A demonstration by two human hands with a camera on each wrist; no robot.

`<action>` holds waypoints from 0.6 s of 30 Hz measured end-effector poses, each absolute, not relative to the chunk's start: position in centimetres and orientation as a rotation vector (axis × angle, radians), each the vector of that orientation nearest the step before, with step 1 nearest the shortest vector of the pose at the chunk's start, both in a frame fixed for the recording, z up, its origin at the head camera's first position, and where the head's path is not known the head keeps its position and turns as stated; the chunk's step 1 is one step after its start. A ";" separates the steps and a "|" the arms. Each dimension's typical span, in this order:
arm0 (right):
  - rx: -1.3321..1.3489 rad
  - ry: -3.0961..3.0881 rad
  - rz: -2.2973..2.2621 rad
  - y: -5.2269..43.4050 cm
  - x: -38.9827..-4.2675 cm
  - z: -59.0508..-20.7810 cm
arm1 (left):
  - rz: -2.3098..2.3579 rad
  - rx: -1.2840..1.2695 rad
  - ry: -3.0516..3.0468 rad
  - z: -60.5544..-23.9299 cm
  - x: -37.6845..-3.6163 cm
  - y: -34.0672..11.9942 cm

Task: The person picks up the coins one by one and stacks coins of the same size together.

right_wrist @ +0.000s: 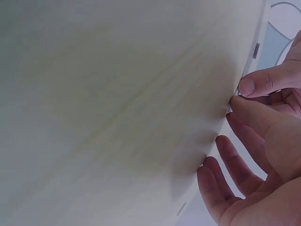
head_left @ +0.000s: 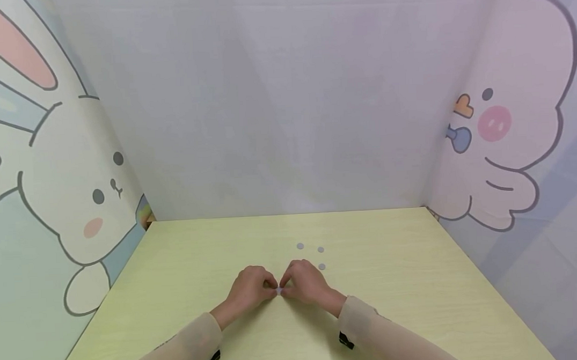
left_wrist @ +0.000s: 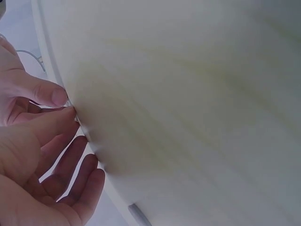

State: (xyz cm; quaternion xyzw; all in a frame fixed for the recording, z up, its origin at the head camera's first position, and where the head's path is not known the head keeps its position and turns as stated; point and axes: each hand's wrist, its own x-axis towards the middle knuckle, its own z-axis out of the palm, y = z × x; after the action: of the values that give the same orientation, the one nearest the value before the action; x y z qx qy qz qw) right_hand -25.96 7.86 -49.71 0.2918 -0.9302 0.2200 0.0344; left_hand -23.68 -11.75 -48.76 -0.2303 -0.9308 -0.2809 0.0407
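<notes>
On the table, a small round silver-grey coin (head_left: 279, 291) lies between the fingertips of both hands. From its left side my left hand (head_left: 249, 287) pinches it with thumb and index finger. On the opposite side my right hand (head_left: 306, 282) does the same, and the two hands almost meet. The fingers hide much of the coin. In the left wrist view the other fingers of the left hand (left_wrist: 51, 169) rest loosely bent at the tabletop. Similarly bent fingers of the right hand (right_wrist: 258, 155) show in the right wrist view.
Beyond the right hand lie three more discs: one coin (head_left: 300, 246) at the back, another coin (head_left: 320, 249) to its right, and a nearer coin (head_left: 322, 266). The pale yellow table (head_left: 394, 283) ends at a white cloth backdrop (head_left: 286, 121), with cartoon-printed side panels.
</notes>
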 end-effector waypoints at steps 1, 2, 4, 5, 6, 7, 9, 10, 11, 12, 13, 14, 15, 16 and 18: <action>0.896 -2.857 0.675 7.8 -25.9 -49.7 | -0.861 -0.707 -2.851 -48.8 -23.7 -11.8; 0.896 -2.855 0.676 7.8 -25.9 -49.7 | -0.860 -0.708 -2.851 -48.8 -23.7 -11.8; 0.900 -2.848 0.680 7.8 -25.9 -49.7 | -0.856 -0.710 -2.850 -48.8 -23.7 -11.8; 0.901 -2.846 0.681 7.8 -25.9 -49.7 | -0.857 -0.712 -2.851 -48.8 -23.7 -11.8; 0.900 -2.845 0.682 7.8 -25.9 -49.7 | -0.856 -0.712 -2.851 -48.9 -23.7 -11.9; 0.899 -2.845 0.683 7.8 -25.8 -49.6 | -0.855 -0.712 -2.851 -48.9 -23.8 -11.9; 0.893 -2.849 0.681 7.8 -25.8 -49.6 | -0.851 -0.709 -2.851 -48.9 -23.8 -11.9; 0.885 -2.855 0.681 7.8 -25.7 -49.6 | -0.847 -0.708 -2.851 -49.0 -23.8 -11.9; 0.879 -2.859 0.683 7.8 -25.7 -49.6 | -0.844 -0.707 -2.850 -49.0 -23.9 -11.8; 0.877 -2.860 0.682 7.8 -25.7 -49.6 | -0.841 -0.704 -2.851 -49.0 -23.9 -11.8; 0.880 -2.856 0.686 7.8 -25.7 -49.6 | -0.840 -0.703 -2.851 -49.0 -23.9 -11.8; 0.884 -2.854 0.689 7.9 -25.7 -49.5 | -0.839 -0.702 -2.851 -49.0 -23.9 -11.8; 0.889 -2.853 0.697 7.9 -25.7 -49.5 | -0.838 -0.701 -2.849 -49.0 -23.9 -11.8; 0.894 -2.852 0.709 7.9 -25.8 -49.5 | -0.841 -0.700 -2.848 -49.0 -23.9 -11.8; 0.911 -2.855 0.752 8.1 -25.9 -49.5 | -0.852 -0.698 -2.849 -49.0 -23.8 -11.8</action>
State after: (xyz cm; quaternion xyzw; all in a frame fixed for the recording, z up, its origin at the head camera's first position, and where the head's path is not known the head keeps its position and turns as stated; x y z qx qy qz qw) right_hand -25.86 8.07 -49.50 0.2946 -0.9238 0.2433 0.0258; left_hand -23.83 -11.78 -49.01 -0.2283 -0.9319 -0.2786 0.0434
